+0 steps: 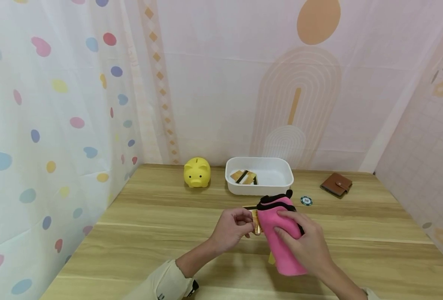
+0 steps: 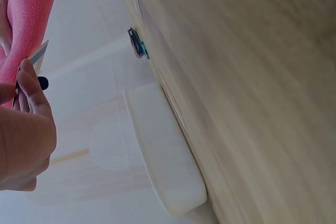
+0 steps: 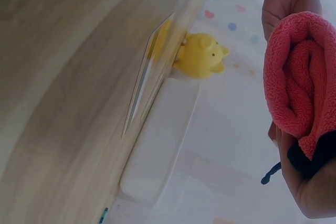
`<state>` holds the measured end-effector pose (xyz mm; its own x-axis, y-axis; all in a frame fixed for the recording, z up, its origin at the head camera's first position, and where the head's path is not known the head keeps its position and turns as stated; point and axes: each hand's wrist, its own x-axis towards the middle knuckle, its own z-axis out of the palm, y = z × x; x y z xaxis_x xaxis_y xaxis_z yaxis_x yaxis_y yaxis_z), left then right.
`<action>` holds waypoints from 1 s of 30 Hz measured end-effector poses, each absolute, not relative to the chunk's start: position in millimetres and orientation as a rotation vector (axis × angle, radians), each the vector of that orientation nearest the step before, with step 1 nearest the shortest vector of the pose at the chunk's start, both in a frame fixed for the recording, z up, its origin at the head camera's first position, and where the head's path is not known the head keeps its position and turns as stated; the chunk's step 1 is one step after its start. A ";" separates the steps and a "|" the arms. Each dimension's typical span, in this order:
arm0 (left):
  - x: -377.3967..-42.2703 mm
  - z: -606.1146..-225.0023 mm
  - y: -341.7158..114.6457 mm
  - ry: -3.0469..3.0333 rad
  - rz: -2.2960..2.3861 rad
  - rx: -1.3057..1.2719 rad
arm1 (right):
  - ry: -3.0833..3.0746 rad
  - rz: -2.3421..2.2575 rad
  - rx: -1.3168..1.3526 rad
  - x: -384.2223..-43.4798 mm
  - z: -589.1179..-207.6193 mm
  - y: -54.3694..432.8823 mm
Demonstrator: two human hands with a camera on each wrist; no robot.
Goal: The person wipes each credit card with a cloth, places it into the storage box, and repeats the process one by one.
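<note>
My right hand (image 1: 309, 241) grips a rolled pink fleece cloth (image 1: 281, 241) with black edging, held up above the table. In the right wrist view the fleece's rolled end shows, with a dark cord hanging beside it. My left hand (image 1: 233, 227) pinches a gold card (image 1: 257, 221) against the fleece's left side; part of the card is hidden behind the cloth. The left wrist view shows this card's corner (image 2: 39, 56) poking past the fingers. A yellow piece (image 1: 271, 258) shows below the fleece, mostly covered. Another card (image 3: 147, 77) lies on the table in the right wrist view.
At the back stands a white bin (image 1: 259, 189) with several gold cards (image 1: 244, 176) in it. A yellow piggy bank (image 1: 197, 173) is left of it. To the right are a poker chip (image 1: 306, 201) and a brown wallet (image 1: 336, 185). Curtains enclose the wooden table (image 1: 150, 233).
</note>
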<state>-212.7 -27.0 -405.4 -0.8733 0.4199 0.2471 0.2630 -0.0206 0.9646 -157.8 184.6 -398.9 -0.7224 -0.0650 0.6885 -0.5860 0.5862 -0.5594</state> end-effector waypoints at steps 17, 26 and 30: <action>-213.8 -406.9 -28.9 2.119 2.022 0.733 | -2.200 1.058 0.470 -163.1 -402.2 195.5; -216.8 -408.4 -31.5 2.132 2.004 0.725 | -2.216 1.074 0.445 -166.5 -404.4 199.4; -218.3 -409.0 -31.7 2.137 2.001 0.719 | -2.223 1.081 0.427 -167.3 -404.0 200.7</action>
